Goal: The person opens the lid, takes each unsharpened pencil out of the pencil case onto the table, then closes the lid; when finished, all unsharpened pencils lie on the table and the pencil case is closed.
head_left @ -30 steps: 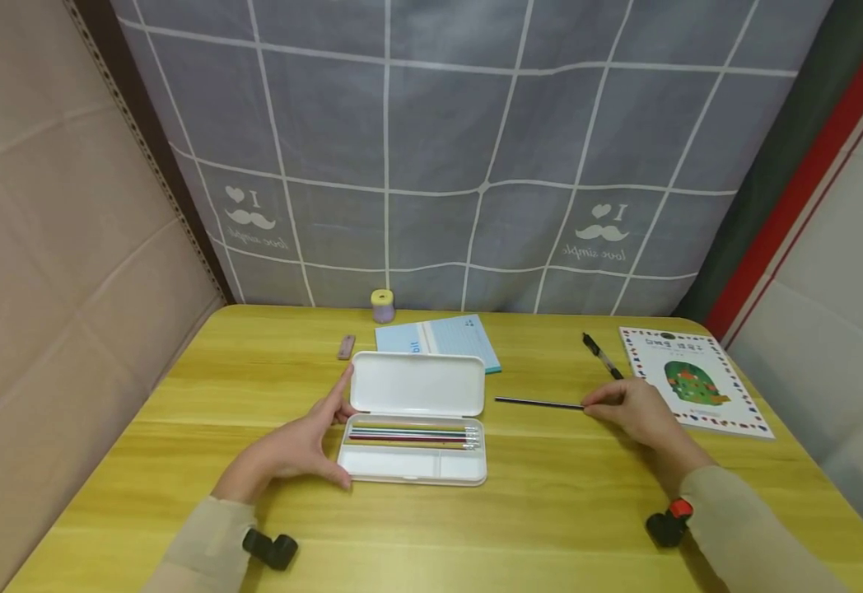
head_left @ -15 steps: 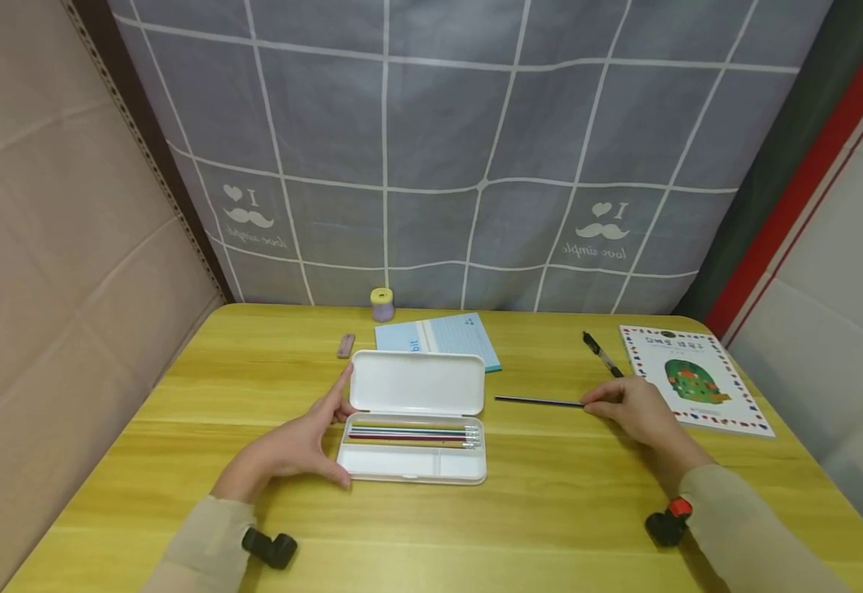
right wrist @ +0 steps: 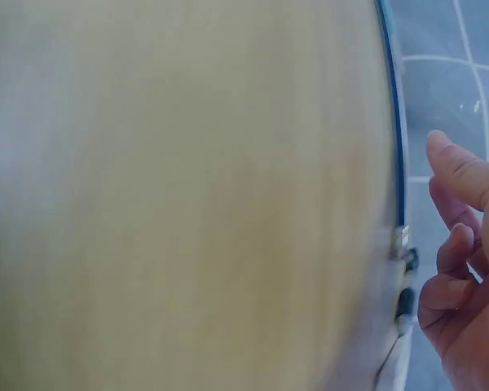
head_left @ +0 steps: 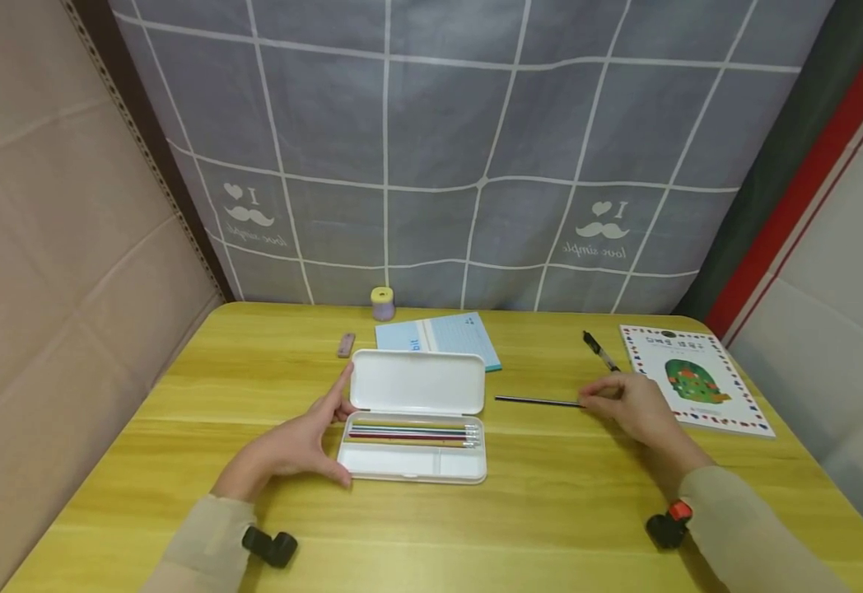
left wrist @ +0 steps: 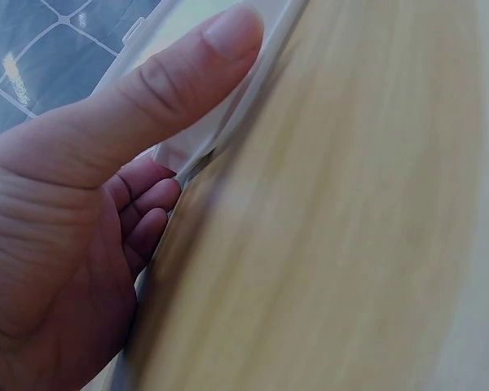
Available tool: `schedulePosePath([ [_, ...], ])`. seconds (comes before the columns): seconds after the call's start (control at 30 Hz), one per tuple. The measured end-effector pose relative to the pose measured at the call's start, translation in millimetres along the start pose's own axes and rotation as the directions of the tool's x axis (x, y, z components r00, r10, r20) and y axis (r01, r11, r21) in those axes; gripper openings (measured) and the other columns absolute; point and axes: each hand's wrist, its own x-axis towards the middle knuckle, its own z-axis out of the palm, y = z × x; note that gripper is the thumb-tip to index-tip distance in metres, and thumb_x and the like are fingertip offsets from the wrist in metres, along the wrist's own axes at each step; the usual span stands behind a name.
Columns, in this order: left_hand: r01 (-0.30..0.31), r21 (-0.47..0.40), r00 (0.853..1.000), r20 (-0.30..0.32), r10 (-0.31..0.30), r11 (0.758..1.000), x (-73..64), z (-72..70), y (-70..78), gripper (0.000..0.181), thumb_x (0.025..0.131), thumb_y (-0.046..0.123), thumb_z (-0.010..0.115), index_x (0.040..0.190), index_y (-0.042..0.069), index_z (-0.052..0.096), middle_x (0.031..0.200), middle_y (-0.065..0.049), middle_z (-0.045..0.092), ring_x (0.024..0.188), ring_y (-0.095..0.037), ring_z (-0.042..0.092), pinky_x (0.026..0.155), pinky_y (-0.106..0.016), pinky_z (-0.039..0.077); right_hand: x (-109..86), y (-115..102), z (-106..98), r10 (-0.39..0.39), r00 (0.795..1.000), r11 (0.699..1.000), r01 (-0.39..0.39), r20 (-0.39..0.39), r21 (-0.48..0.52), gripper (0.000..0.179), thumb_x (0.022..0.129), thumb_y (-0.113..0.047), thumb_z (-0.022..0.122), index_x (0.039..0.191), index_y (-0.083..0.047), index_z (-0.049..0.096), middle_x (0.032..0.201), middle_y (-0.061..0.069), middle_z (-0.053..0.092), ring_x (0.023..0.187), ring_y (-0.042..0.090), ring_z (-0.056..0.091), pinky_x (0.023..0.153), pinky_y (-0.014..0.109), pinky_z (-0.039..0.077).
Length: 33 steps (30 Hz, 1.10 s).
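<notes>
A white pencil case (head_left: 418,382) lies with its lid up on the yellow wooden table. Several pencils (head_left: 409,437) fill its upper compartment, rubber ends to the right. My left hand (head_left: 291,445) holds the case's left side, thumb at the front corner, index finger along the lid's edge. To the right of the case lies a dark pencil (head_left: 538,401). Just over that pencil's right end hovers my right hand (head_left: 635,408), which hides the end in the head view. In the right wrist view, thumb and loosely bent fingers are apart from the pencil and hold nothing.
Behind the case lie a light blue notebook (head_left: 449,331), a pinkish eraser (head_left: 346,345) and a small yellow-and-purple container (head_left: 383,304). A black pen (head_left: 600,351) and a white picture book (head_left: 698,383) are at the right. A grey curtain (head_left: 431,123) hangs behind the table.
My right hand has shifted very slightly up and left, while the dark pencil has stayed in place. My left hand and the case have not moved.
</notes>
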Motion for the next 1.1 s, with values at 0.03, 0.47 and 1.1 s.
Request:
schedulePosePath([
  [0.03,0.0,0.002,1.0,-0.001,0.0,1.0,0.2,-0.1,0.0,0.157,0.067,0.032,0.1,0.164,0.031,-0.022,0.134,-0.005,0.049,0.121,-0.025,0.046,0.109,-0.022,0.034,0.6,-2.2,0.3,-0.004,1.0,1.0,0.004,-0.007,0.006,0.017,0.093,-0.026,0.082,0.106,-0.016,0.083,0.112,0.01,0.076,0.073,0.016,0.059,0.062,0.029,0.046],
  [0.47,-0.003,-0.013,1.0,-0.002,0.003,1.0,-3.2,1.7,-3.5,0.156,0.067,0.03,0.1,0.164,0.032,-0.023,0.134,-0.007,0.049,0.121,-0.026,0.046,0.109,-0.022,0.034,3.7,-69.2,16.6,-0.083,0.993,0.987,0.07,0.09,0.144,0.025,0.092,-0.024,0.082,0.113,-0.01,0.082,0.11,0.005,0.078,0.06,0.012,0.044,0.053,0.027,0.037],
  [1.1,0.009,0.03,1.0,-0.004,-0.009,1.0,0.7,-0.4,0.4,0.157,0.067,0.035,0.1,0.164,0.032,-0.023,0.133,-0.004,0.049,0.121,-0.024,0.045,0.112,-0.029,0.035,-0.6,-103.8,71.5,-0.122,0.986,0.955,0.086,0.112,0.284,0.02,0.089,-0.017,0.085,0.107,-0.009,0.083,0.1,0.001,0.079,0.092,0.016,0.07,0.073,0.026,0.056],
])
